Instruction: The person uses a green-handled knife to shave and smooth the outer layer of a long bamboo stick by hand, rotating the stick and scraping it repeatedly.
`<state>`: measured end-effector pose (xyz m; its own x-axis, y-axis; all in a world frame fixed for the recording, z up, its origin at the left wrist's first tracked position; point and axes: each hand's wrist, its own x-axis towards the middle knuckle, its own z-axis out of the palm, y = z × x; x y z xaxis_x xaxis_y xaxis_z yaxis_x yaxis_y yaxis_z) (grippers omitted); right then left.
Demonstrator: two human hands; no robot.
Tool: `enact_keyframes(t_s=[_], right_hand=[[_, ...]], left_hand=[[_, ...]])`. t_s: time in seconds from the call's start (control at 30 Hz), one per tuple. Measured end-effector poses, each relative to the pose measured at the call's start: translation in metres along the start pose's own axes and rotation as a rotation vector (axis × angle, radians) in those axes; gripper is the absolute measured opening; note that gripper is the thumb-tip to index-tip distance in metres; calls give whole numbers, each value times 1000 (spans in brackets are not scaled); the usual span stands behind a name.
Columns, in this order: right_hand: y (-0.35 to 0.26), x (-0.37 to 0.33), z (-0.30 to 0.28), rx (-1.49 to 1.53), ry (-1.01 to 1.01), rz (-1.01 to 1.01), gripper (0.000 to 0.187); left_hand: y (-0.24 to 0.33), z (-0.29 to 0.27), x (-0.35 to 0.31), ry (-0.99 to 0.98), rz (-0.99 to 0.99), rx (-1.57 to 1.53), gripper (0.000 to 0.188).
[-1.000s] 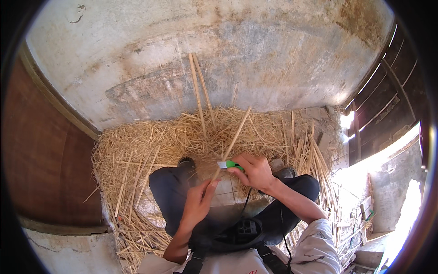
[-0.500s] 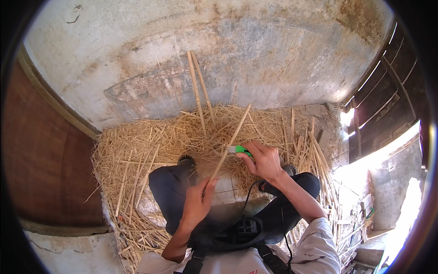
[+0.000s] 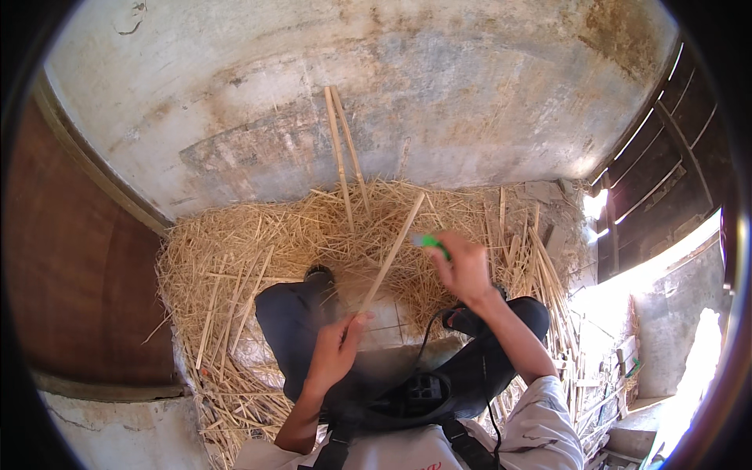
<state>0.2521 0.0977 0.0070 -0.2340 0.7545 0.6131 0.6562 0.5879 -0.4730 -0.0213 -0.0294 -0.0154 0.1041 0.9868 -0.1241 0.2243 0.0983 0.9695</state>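
My left hand [image 3: 335, 350] is closed around the lower end of a pale bamboo strip [image 3: 395, 249], which slants up and to the right over the straw. In my right hand [image 3: 464, 269] is a green utility knife [image 3: 433, 245], its tip pointing left toward the strip. A gap separates knife and strip. The right hand and knife are somewhat smeared by motion. The left fingers cover the strip's near end.
Straw and shavings [image 3: 258, 227] cover the floor around my legs. Two bamboo strips [image 3: 339, 149] lean on the stained wall [image 3: 470, 102]. More strips [image 3: 546, 266] lie at the right. A brown panel [image 3: 94, 258] stands left. A black cable [image 3: 427, 338] hangs between my knees.
My right hand with the knife has moved right, away from the strip it was touching. The strip's upper end has shifted slightly down and left.
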Motion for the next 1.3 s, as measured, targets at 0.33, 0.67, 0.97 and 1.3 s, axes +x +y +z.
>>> enact_keyframes(t_s=[0.33,0.67,0.97,1.3], right_hand=[[-37,-16,19,37,-206,-103,24],[19,12,-6,-225,39,218,19],[-7,1,0,83,-2,73,25],[-36,-16,19,53,-203,-118,25]], left_hand=[[20,12,13,116,107,159,32],[25,8,-2,64,69,238,30],[21,2,-1,97,66,183,30],[32,11,16,181,166,205,33]])
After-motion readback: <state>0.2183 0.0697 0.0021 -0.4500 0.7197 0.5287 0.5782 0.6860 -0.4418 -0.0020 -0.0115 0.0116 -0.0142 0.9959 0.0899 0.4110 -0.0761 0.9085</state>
